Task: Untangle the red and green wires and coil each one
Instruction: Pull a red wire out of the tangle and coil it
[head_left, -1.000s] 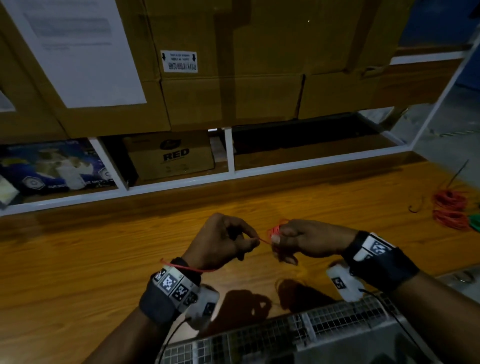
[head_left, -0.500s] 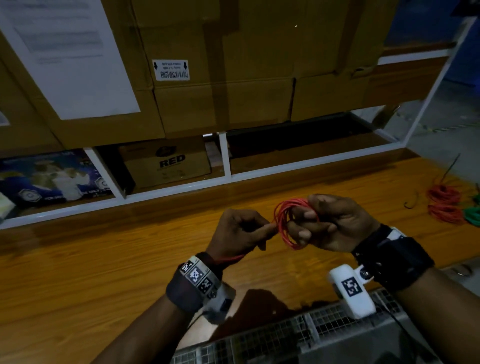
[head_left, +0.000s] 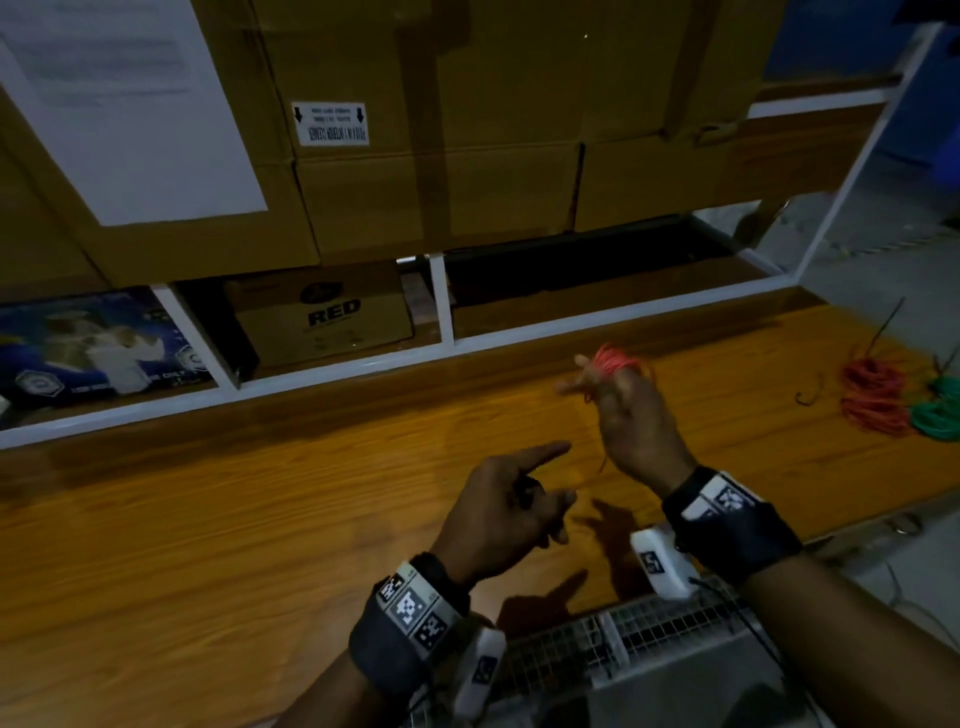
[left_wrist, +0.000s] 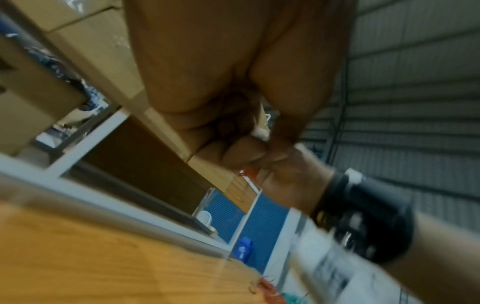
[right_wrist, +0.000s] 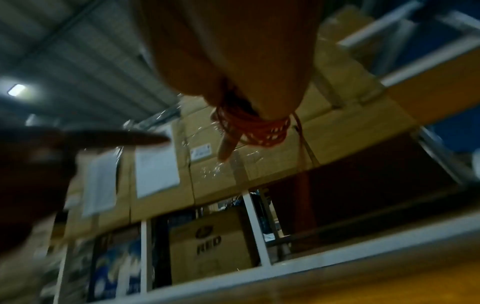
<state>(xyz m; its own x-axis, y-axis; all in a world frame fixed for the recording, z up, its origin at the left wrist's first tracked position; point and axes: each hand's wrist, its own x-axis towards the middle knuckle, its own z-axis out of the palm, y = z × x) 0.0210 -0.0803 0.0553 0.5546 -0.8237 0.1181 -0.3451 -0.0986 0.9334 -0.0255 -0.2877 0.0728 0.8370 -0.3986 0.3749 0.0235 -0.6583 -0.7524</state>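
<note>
My right hand (head_left: 618, 405) is raised above the wooden table (head_left: 260, 519) and grips a small coil of red wire (head_left: 613, 361). In the right wrist view the red coil (right_wrist: 257, 129) is looped round the fingers, with one finger straight. A thin tail of wire hangs down by the palm. Lower and to the left, my left hand (head_left: 545, 473) has its index finger straight and holds nothing. More red wire coils (head_left: 872, 395) and a green wire coil (head_left: 935, 410) lie at the table's far right.
A white-framed shelf (head_left: 441, 306) with cardboard boxes (head_left: 322, 317) runs along the back of the table. A wire-mesh tray (head_left: 623, 639) sits at the near edge under my wrists. A small dark hook of wire (head_left: 810, 395) lies left of the red coils.
My left hand has let go of the red wire and drawn back toward me. My right hand has lifted the coil up and away to the right.
</note>
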